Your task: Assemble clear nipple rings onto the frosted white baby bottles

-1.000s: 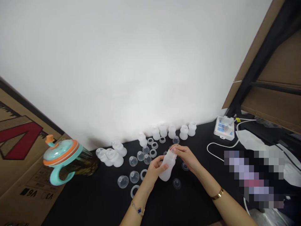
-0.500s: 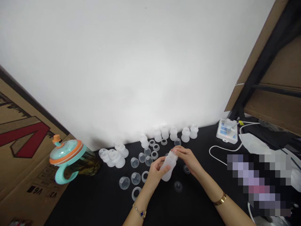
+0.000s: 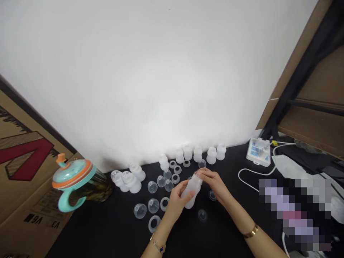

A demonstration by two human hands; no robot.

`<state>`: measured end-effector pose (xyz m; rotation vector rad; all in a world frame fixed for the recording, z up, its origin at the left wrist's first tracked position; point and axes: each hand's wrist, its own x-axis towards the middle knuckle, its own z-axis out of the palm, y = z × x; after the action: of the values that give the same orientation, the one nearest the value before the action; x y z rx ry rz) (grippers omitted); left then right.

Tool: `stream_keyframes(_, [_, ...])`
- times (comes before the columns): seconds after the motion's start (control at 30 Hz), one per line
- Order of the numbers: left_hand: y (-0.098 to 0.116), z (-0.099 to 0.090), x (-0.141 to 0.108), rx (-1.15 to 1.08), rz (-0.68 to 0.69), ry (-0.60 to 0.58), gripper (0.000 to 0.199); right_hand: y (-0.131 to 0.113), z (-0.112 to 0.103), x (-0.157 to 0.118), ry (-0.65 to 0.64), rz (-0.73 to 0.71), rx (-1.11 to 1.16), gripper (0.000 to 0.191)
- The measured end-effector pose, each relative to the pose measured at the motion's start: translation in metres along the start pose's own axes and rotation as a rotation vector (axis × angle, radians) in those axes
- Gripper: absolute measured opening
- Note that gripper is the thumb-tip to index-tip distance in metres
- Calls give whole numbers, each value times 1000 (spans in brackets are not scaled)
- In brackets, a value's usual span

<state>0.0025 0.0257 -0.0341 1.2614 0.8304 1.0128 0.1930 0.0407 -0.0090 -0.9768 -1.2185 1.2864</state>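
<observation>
from my end, little has shifted: white baby bottle point(image 3: 192, 184) tilted above the counter point(image 3: 220, 233), neck towards the right hand.
i see the left hand point(image 3: 177, 200) half-closed round its body and the right hand point(image 3: 213, 181) pinching at the neck, so the hold looks steady; fingers cover the mouth (i can't tell whether anything sits in it). the left forearm partly overlaps a ring point(image 3: 149, 225), and pixelation masks things at right.

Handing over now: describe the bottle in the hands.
Below the white wall, find the black table. Toward its middle, the left hand grips a frosted white bottle, the right hand at its neck. Unlike the upright bottles along the wall, it is tilted.
</observation>
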Motion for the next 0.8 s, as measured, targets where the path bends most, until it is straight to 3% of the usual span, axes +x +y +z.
stream_keyframes(0.6, [1,3,-1,77,30,42,46,-2,3,-3,44,32,23,30])
stream_keyframes(0.8, [3,0,-2,106,14,52,46,-7,4,-4,1,61,39,33])
